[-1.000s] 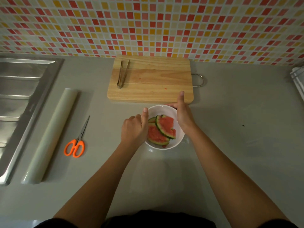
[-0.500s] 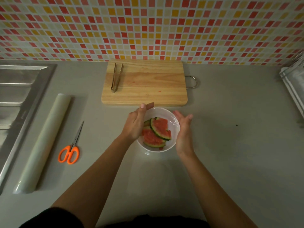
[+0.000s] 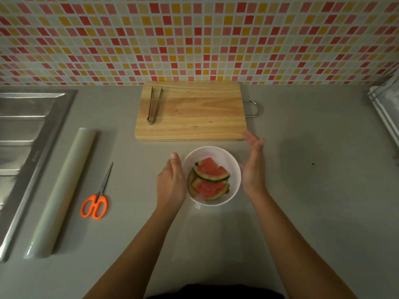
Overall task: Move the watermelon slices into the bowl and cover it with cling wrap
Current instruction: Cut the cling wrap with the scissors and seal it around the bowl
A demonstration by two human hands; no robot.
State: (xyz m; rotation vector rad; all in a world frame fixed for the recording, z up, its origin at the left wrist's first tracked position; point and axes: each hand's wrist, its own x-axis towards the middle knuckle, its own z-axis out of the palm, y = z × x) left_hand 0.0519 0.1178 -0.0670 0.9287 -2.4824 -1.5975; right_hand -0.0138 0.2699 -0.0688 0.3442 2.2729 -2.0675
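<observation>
now your left grip (image 3: 171,182) cups the bowl (image 3: 234,167) wall, fingers loosely spread; your right grip (image 3: 253,169) hangs wide open, just beside it, touching nothing.

bowl (image 3: 234,169) 1; watermelon slices (image 3: 210,180) 3; scissors (image 3: 96,199) 1; tongs (image 3: 153,105) 1

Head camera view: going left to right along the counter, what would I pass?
sink → cling wrap roll → orange scissors → left hand → bowl of watermelon slices → right hand → rack at the far right edge.
</observation>
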